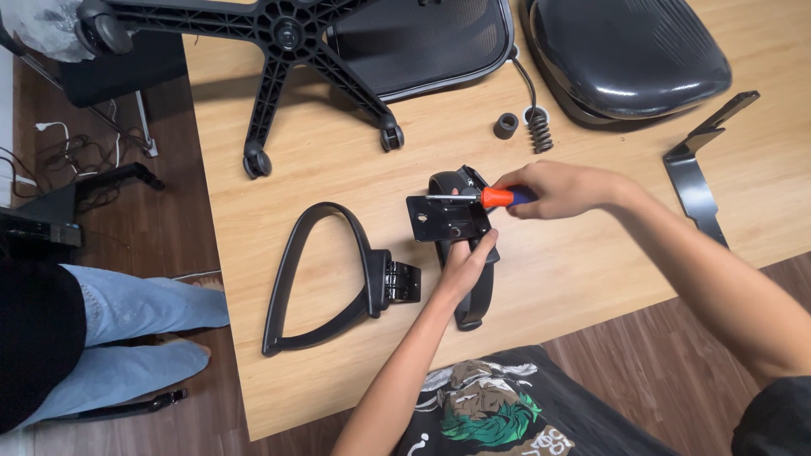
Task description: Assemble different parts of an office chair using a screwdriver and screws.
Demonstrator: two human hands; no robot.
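Observation:
My right hand grips a screwdriver with an orange and blue handle; its metal shaft points left onto the flat bracket plate of a black chair armrest. My left hand holds that armrest from below, fingers wrapped around its black loop. A second black armrest with the same kind of bracket lies flat on the wooden table to the left, untouched.
A black chair base with castors, a mesh backrest and a black seat cushion lie at the table's far side. A spring, a small black bushing and a bent metal bracket lie nearby. Another person's jeans-clad legs are at left.

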